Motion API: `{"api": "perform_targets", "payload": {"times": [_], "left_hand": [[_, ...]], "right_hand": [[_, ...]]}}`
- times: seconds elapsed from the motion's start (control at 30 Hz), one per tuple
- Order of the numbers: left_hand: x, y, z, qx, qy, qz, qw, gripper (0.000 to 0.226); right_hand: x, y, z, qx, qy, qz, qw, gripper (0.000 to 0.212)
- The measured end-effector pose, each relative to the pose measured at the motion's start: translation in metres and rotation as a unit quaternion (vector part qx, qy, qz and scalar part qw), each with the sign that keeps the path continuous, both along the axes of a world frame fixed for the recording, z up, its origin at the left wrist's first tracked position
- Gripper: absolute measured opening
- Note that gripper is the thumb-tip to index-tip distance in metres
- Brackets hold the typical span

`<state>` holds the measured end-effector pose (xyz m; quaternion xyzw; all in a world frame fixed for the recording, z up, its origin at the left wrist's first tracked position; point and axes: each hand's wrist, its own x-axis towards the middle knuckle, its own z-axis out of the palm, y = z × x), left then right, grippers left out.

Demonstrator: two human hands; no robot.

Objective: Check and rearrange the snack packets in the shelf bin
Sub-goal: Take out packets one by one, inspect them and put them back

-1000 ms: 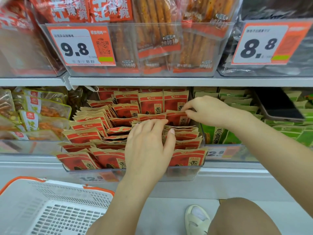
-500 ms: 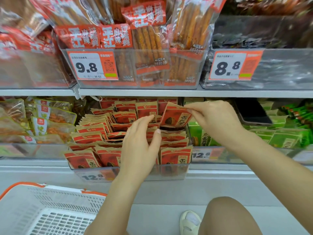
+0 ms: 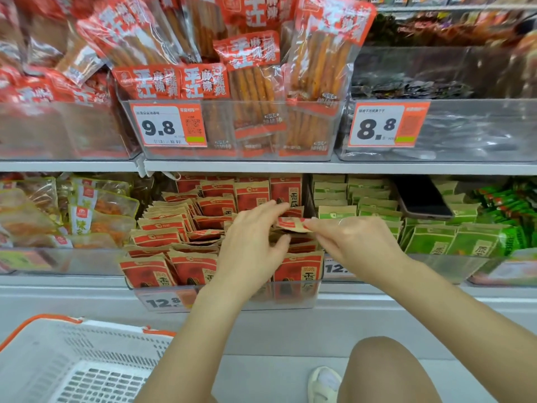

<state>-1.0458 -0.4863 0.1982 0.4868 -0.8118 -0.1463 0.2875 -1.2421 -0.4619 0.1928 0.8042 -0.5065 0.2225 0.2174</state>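
A red-and-tan paper snack packet point(image 3: 290, 224) is pinched by the right hand point(image 3: 353, 242) above the clear plastic shelf bin point(image 3: 226, 298); the left hand point(image 3: 250, 242) is held relaxed, grip released, beside it.

A white shopping basket with an orange rim point(image 3: 72, 370) is sitting beside my knee. A dark phone point(image 3: 421, 199) is lying on the green packets point(image 3: 430, 237). Above, price tags reading 9.8 point(image 3: 168, 125) and 8.8 point(image 3: 388, 125) are hanging on clear bins.
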Motion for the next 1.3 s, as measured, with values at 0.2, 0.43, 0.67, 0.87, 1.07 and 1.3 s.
{"api": "perform_targets", "payload": {"times": [0.2,0.43,0.67,0.87,1.07,1.3], "left_hand": [[-0.010,-0.010,-0.007,-0.040,-0.068,-0.021,0.997,0.037],[-0.007,-0.015,-0.019,-0.069,-0.018,-0.024,0.997,0.033],[-0.003,-0.026,-0.020,-0.071,-0.011,-0.029,0.997,0.029],[-0.005,-0.031,-0.021,-0.095,-0.006,-0.026,0.995,0.028],[-0.001,-0.027,-0.017,-0.141,0.062,-0.010,0.988,0.030],[0.007,-0.012,0.010,-0.166,0.145,-0.001,0.975,0.029]], "right_hand": [[-0.007,-0.015,0.018,0.157,-0.227,-0.071,0.959,0.051],[-0.017,-0.079,-0.001,0.378,-0.232,-0.063,0.894,0.042],[-0.019,-0.122,-0.006,0.333,-0.215,-0.125,0.910,0.040],[-0.015,-0.149,-0.017,0.376,-0.217,-0.168,0.885,0.049],[-0.017,-0.139,-0.010,0.365,-0.274,-0.155,0.876,0.042],[-0.018,-0.062,0.007,0.312,-0.348,-0.045,0.883,0.029]]}}
